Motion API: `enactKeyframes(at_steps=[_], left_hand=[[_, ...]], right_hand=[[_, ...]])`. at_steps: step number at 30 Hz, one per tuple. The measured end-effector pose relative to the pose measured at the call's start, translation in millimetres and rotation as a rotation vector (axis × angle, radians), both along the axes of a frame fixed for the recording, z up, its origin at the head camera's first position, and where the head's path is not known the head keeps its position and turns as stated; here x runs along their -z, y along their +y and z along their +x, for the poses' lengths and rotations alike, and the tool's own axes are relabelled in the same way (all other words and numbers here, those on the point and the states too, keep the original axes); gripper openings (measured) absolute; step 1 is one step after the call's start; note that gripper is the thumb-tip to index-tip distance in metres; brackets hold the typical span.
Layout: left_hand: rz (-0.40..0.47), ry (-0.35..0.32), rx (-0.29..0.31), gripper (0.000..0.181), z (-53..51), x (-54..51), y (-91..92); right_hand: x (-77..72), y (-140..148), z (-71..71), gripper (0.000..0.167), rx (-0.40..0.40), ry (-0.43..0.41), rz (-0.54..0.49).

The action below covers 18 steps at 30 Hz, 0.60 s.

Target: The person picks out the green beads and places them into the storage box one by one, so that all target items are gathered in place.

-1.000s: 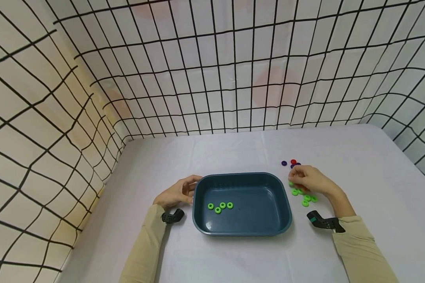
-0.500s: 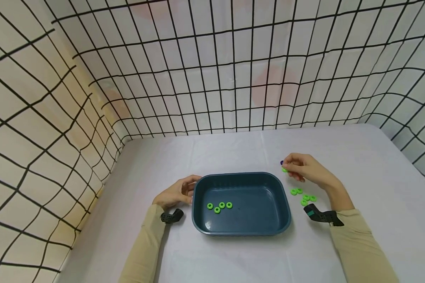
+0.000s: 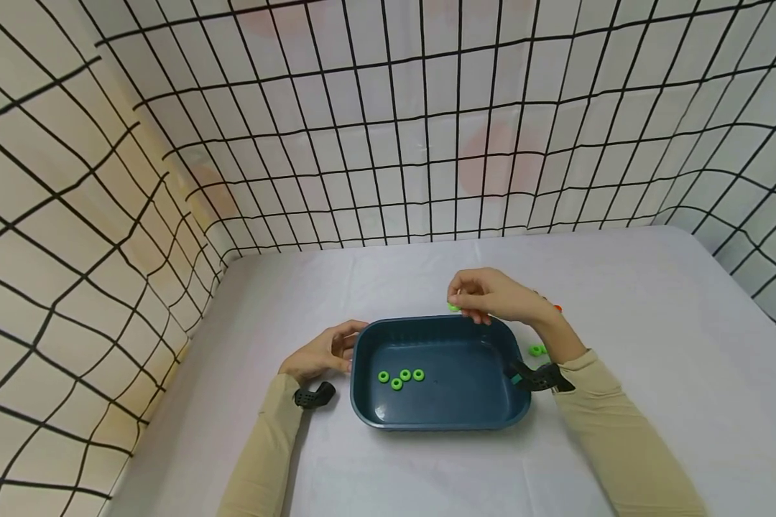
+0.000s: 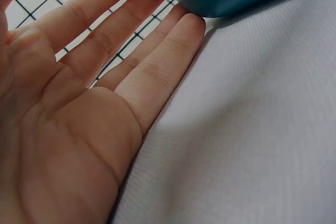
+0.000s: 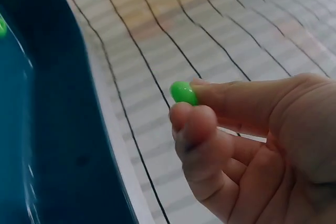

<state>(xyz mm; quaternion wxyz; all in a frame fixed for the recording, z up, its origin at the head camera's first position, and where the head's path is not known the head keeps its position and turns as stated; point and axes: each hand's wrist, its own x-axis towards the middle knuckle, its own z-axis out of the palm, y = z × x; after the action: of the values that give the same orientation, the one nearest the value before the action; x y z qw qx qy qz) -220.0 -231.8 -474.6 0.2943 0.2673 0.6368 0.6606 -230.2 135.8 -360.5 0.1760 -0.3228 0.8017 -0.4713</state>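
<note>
My right hand (image 3: 494,293) is above the far rim of the dark blue tray (image 3: 440,429). Between thumb and fingertips it pinches a small bright green ring (image 5: 184,93), which shows just past the fingertips in the right wrist view. At the tray's left end, my left hand (image 3: 320,353) rests with fairly straight fingers (image 4: 157,72) touching the outer wall. Several matching green rings (image 3: 405,375) lie on the tray floor, left of its middle.
Right of the tray, loose green rings (image 3: 536,350) lie partly hidden behind my right wrist. A red piece (image 3: 558,309) peeks out beyond that wrist. Black grid netting (image 3: 427,143) rises behind the white-covered table (image 3: 284,287) and on both sides.
My right hand has picked a green ring from the loose group, moved past the purple and red ones, then left over the tray's far edge. The left hand stays in place.
</note>
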Motion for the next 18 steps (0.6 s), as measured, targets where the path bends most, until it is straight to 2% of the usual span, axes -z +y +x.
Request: enactKeyframes(at_steps=[6,10,14,18], left_hand=[[-0.009,-0.012,0.000,0.086,0.0,-0.1,0.3],[-0.008,-0.019,0.007,0.083,-0.3,-0.6,-0.1],[0.000,-0.012,0.017,0.078,-0.8,0.0,-0.7],[0.003,-0.009,0.015,0.077,-0.7,-0.4,-0.8]], right_hand=[[-0.5,-58,4.1,0.011,-0.202,-0.017,0.091],[6.6,-93,11.0,0.006,-0.322,-0.066,0.215],[17.6,-118,19.4,0.004,-0.388,-0.081,0.360],[27.2,-132,26.7,0.008,-0.438,-0.060,0.450]])
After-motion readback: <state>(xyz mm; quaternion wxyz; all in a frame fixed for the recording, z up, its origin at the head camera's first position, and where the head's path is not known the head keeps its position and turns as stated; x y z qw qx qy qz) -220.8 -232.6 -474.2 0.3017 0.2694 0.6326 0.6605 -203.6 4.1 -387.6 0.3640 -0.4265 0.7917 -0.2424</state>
